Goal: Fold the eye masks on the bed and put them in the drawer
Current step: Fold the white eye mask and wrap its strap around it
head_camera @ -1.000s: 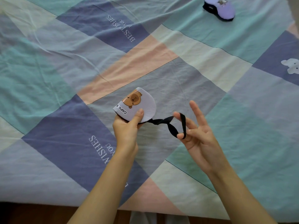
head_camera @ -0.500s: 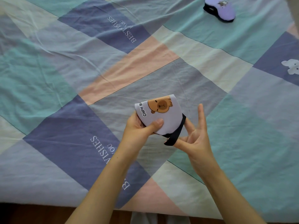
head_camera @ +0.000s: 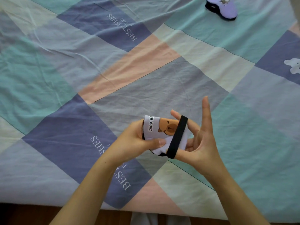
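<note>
Head view, looking down at the bed w/ its patchwork sheet of teal, purple, pink and cream blocks [head_camera: 48, 75]. Folded white fabric eye mask w/ a brown capybara print and "CAPY" lettering [head_camera: 159, 129] is held up off the sheet, between both hands, just nearer the viewer than the grey patch at the sheet's middle.

Left hand [head_camera: 134, 141] is the grip on the mask's left side: thumb pressed across the lower front, fingers curled round behind, so it's pinching the folded fabric. Mask sits right of that palm, its printed face turned up to the camera.

Black elastic strap of the mask [head_camera: 177, 138] runs diagonally over the mask's right part. Upper end loops over a fingertip of the right hand [head_camera: 201, 143], lower end sits at the base of that hand's thumb. Right hand touches the mask's right edge; one finger hooked under the strap, thumb tucked behind the mask, another finger straight and pointing away, clear of the fabric.

Second eye mask, lilac plush w/ a black underside [head_camera: 222, 8], lies on a teal block at the sheet's far right corner, well apart from both hands. Small white bunny print [head_camera: 293, 68] shows on a purple block at the sheet's right edge.
</note>
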`<move>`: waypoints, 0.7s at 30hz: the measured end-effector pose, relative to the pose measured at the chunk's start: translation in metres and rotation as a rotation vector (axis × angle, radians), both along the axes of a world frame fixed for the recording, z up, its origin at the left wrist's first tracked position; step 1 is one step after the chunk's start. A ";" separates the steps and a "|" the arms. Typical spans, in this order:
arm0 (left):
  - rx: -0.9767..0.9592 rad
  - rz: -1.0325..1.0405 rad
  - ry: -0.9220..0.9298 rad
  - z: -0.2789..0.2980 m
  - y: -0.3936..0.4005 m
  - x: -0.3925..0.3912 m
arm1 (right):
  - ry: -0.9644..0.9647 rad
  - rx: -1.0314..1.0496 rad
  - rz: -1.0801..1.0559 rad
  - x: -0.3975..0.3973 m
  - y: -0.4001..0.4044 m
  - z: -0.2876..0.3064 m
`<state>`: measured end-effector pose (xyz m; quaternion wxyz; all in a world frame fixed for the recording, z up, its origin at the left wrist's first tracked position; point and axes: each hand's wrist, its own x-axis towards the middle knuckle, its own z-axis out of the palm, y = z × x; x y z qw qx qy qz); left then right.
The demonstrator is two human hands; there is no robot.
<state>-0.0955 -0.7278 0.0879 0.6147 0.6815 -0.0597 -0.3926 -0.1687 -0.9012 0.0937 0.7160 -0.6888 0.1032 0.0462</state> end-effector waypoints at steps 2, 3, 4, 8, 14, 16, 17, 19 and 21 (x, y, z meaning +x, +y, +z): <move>-0.002 -0.080 0.000 0.003 -0.003 -0.001 | -0.015 -0.025 0.016 0.002 0.002 -0.001; -0.003 -0.107 0.000 0.004 -0.004 -0.002 | -0.016 -0.029 0.029 0.003 0.003 -0.002; 0.000 -0.118 0.000 0.003 -0.005 -0.002 | -0.017 -0.019 0.039 0.004 0.004 -0.004; -0.024 -0.105 0.033 0.005 -0.005 -0.002 | 0.007 0.023 0.037 0.008 0.004 -0.002; -0.070 0.080 0.134 0.012 -0.009 -0.004 | 0.102 -0.055 0.092 0.017 0.000 -0.006; -0.060 0.127 0.126 0.009 -0.010 -0.003 | 0.095 -0.097 0.052 0.019 0.006 -0.008; -0.047 0.153 0.121 0.007 -0.011 -0.003 | 0.080 -0.138 0.031 0.019 0.009 -0.008; -0.016 0.223 0.090 0.006 -0.010 -0.001 | 0.028 -0.179 -0.002 0.018 0.013 -0.005; -0.017 0.313 0.066 0.004 -0.007 0.001 | -0.049 -0.202 -0.009 0.016 0.012 -0.003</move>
